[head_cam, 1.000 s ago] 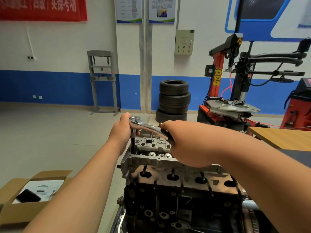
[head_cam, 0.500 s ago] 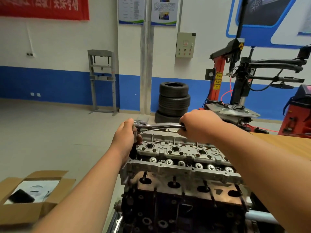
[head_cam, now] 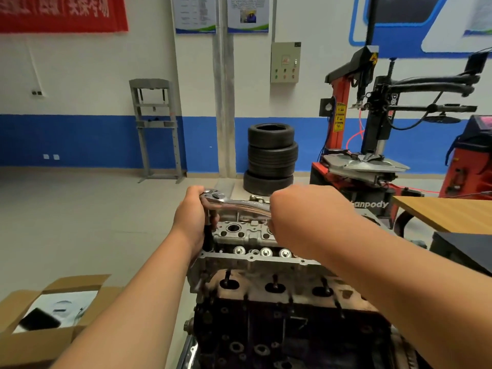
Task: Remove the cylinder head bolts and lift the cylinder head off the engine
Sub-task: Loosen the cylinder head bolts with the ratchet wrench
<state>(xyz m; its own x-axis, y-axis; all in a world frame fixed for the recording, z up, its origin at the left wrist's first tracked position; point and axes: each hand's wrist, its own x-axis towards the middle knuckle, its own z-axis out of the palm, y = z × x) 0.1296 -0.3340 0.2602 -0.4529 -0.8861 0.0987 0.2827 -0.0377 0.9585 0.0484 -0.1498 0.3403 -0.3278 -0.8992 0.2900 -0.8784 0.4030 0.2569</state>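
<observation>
on the engine (head_cam: 279, 328) we have the cylinder head (head_cam: 255, 259) | above the engine's left end, our ratchet (head_cam: 239, 205), left hand (head_cam: 191, 219) at its head, right hand (head_cam: 295, 209) on its handle | left of engine: cardboard box (head_cam: 40, 347) | behind: tyre stack (head_cam: 271, 155) | behind-left: press frame (head_cam: 157, 129) | behind-right: tyre changer (head_cam: 372, 166) | right: table (head_cam: 447, 214)

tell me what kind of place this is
Probably a car repair workshop: a stack of tyres, a tyre-changing machine, and a bare engine being worked on with a wrench.
</observation>
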